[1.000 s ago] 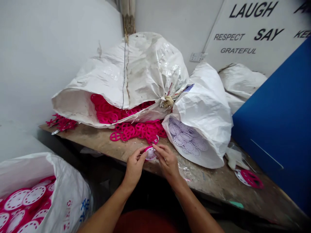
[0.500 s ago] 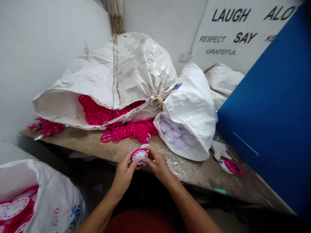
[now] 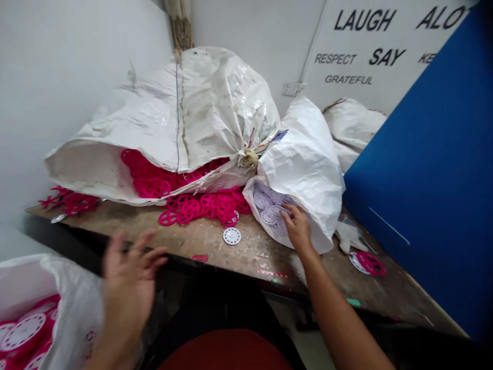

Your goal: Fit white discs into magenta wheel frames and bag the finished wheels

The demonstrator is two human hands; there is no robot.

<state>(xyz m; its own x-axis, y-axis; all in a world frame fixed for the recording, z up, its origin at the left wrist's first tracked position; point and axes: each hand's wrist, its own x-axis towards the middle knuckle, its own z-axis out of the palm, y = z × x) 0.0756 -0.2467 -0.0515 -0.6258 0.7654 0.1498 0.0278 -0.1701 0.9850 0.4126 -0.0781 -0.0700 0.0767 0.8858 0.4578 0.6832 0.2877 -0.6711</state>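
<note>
My right hand [image 3: 297, 226] reaches into the mouth of a white sack [image 3: 304, 154], its fingers apart and touching the white slotted discs [image 3: 271, 215] inside. Over the table's front edge at left, my left hand [image 3: 129, 277] is raised with its fingers spread and nothing in them. It is slightly blurred and close to a floor sack [image 3: 77, 288] of pink-and-white wheels [image 3: 25, 331]. A single white disc [image 3: 231, 236] lies flat on the table between the hands. Behind it is a heap of pink spoked rings [image 3: 208, 205].
A large white sack [image 3: 127, 128] on the wooden table [image 3: 154, 231] spills pink rings. More pink pieces [image 3: 71, 200] lie at the left end. A pink ring [image 3: 370, 263] overlaps a white disc at right, near a blue panel [image 3: 416, 205].
My hands have parted. The pink-and-white wheel they held together is no longer in them. My left hand has moved left and opened; my right hand has moved right into the disc sack.
</note>
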